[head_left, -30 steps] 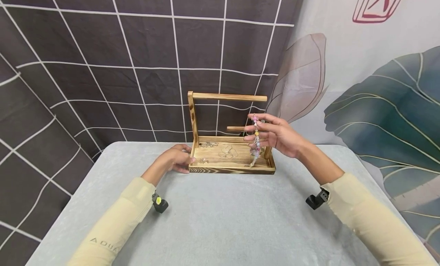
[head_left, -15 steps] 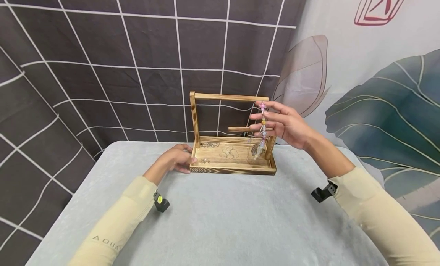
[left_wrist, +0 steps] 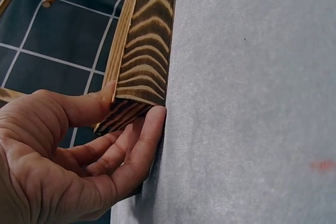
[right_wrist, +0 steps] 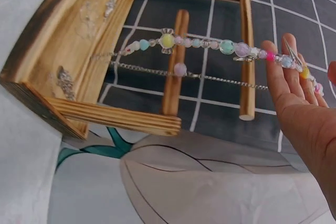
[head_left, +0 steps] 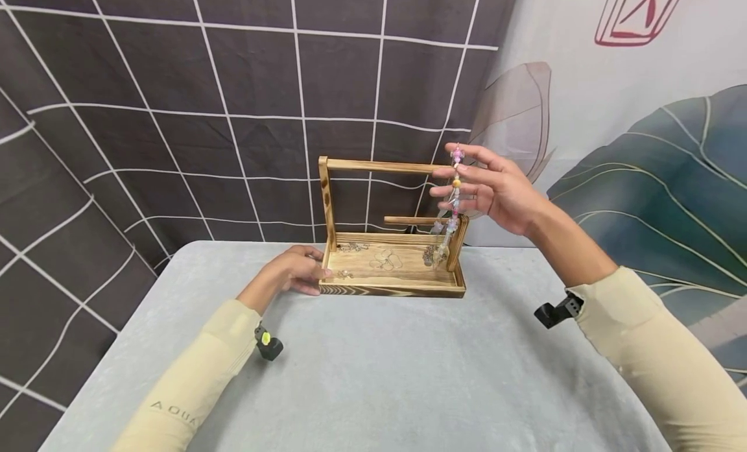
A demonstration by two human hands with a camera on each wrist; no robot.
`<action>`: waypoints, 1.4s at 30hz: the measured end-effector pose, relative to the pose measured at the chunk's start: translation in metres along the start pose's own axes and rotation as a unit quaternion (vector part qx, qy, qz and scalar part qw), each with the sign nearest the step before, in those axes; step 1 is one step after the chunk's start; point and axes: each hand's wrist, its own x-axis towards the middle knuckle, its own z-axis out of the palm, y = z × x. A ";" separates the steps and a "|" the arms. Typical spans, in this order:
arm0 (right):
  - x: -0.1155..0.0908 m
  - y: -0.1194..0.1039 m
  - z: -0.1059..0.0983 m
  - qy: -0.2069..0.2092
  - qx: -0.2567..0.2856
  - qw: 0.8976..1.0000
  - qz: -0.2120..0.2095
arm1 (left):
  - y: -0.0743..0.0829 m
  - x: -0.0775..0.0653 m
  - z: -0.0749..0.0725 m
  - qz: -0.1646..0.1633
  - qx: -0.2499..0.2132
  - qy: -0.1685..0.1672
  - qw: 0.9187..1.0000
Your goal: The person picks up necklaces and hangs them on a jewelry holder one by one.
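Note:
My left hand (head_left: 297,268) grips the left end of a wooden jewelry stand (left_wrist: 144,51), thumb on the tray's top edge and fingers below. My right hand (head_left: 496,189) is raised at the stand's right side, its fingers nearly straight and spread. Across those fingers hangs a pastel beaded necklace (right_wrist: 227,46) with a silver chain (right_wrist: 220,80). The beaded strand runs down in front of the fingers toward the tray. In the right wrist view it overlaps the short lower bar (right_wrist: 181,24); the upper bar (head_left: 385,166) lies just left of my right hand.
Thin chains (head_left: 385,260) lie in the middle of the tray, with small silvery jewelry (head_left: 353,246) at its left back and more (head_left: 345,273) at its left front. The stand rests on a grey cloth-covered table (head_left: 373,368), before a dark gridded curtain (head_left: 257,69).
My right hand has risen and moved right, lifting the beaded necklace from low over the tray to upper-bar height. My left hand stays at the tray's left end.

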 end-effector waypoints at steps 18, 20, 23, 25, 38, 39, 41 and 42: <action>0.003 -0.025 -0.003 0.051 0.010 0.998 -0.035 | 0.000 0.003 -0.003 -0.011 -0.029 -0.025 0.999; 0.004 -0.028 -0.003 0.056 0.010 0.998 -0.036 | -0.001 0.004 -0.005 -0.008 -0.032 -0.038 0.999; 0.006 -0.032 -0.005 0.060 0.008 0.998 -0.036 | -0.002 0.004 -0.009 0.000 -0.037 -0.061 0.997; 0.007 -0.034 -0.006 0.061 0.007 0.997 -0.036 | -0.003 0.004 -0.011 0.004 -0.037 -0.076 0.996; 0.015 -0.051 -0.013 0.077 0.033 0.995 -0.059 | 0.006 0.006 -0.013 -0.021 -0.039 -0.085 0.995; 0.017 -0.052 -0.014 0.079 0.035 0.994 -0.059 | 0.007 0.006 -0.012 -0.022 -0.038 -0.081 0.996; 0.020 -0.055 -0.017 0.083 0.034 0.994 -0.059 | 0.009 0.006 -0.012 -0.028 -0.036 -0.076 0.996; 0.021 -0.056 -0.018 0.085 0.034 0.994 -0.060 | 0.009 0.006 -0.012 -0.030 -0.036 -0.073 0.996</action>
